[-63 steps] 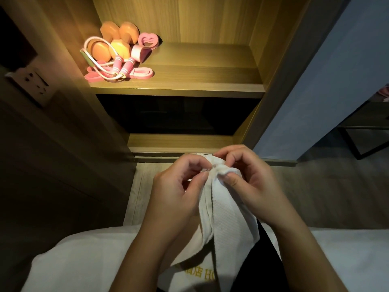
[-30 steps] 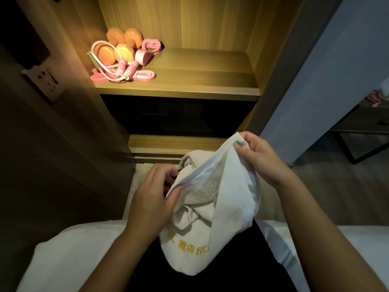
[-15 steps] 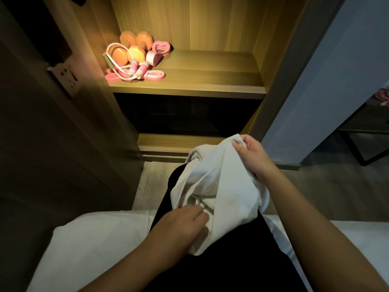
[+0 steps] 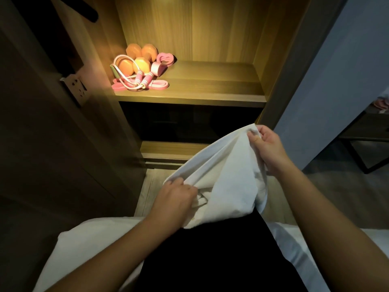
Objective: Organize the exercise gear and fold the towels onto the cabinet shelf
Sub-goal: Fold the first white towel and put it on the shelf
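Holding a white towel [image 4: 229,182] in the air before a wooden cabinet, the person pinches its top corner with the right hand [image 4: 267,148], thumb and fingers curled on the cloth. The left hand [image 4: 176,197] grips a lower edge, fingers closed round the fabric. The towel hangs between the hands above dark-clothed legs, well short of the shelf.

The lit cabinet shelf [image 4: 210,89] carries the exercise gear bunched at its back left: orange dumbbells [image 4: 136,60], a pink-handled jump rope [image 4: 143,80] and a pink band [image 4: 160,85]. Below it lies a dark compartment [image 4: 189,121].

A wall socket [image 4: 76,89] sits on the dim panel at left. A grey-blue wall [image 4: 347,81] stands at right, with a dark-framed table [image 4: 368,144] beyond. White bedding [image 4: 88,239] spreads along the bottom, beside a wood-look floor [image 4: 315,186].
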Demonstrator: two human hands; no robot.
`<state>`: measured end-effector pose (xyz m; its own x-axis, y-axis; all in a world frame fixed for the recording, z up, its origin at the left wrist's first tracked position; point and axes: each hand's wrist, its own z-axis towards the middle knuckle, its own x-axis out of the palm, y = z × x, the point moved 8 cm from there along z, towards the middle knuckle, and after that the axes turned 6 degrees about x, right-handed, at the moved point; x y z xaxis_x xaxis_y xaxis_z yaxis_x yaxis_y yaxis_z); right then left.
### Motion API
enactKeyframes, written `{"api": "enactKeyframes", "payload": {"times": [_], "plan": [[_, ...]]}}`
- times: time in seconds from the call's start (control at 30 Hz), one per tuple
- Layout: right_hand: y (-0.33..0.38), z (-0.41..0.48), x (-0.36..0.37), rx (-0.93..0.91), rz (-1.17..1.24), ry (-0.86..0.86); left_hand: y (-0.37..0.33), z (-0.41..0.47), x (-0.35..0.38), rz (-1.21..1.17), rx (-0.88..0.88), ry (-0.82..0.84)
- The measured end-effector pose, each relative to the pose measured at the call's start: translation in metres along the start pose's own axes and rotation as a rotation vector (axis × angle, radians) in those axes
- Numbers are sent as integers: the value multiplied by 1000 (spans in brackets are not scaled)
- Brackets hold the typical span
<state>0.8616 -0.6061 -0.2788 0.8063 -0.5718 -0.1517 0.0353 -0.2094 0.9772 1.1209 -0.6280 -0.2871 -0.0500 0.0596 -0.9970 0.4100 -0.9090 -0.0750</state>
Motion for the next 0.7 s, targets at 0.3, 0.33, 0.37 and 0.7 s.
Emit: {"api": "enactKeyframes", "payload": {"times": [0.3,0.33,0.37,0.7], "plan": [[148,55,-42,-226,10,-134,74,93,-136,115,285,117],[161,58,-47,-242,12,-147,82,103,-147,157,272,134],[174,61,-51,-257,13,-158,90,111,-156,188,262,147],[234,78,-77,-335,-70,-188,106,136,-201,100,242,-150]]}}
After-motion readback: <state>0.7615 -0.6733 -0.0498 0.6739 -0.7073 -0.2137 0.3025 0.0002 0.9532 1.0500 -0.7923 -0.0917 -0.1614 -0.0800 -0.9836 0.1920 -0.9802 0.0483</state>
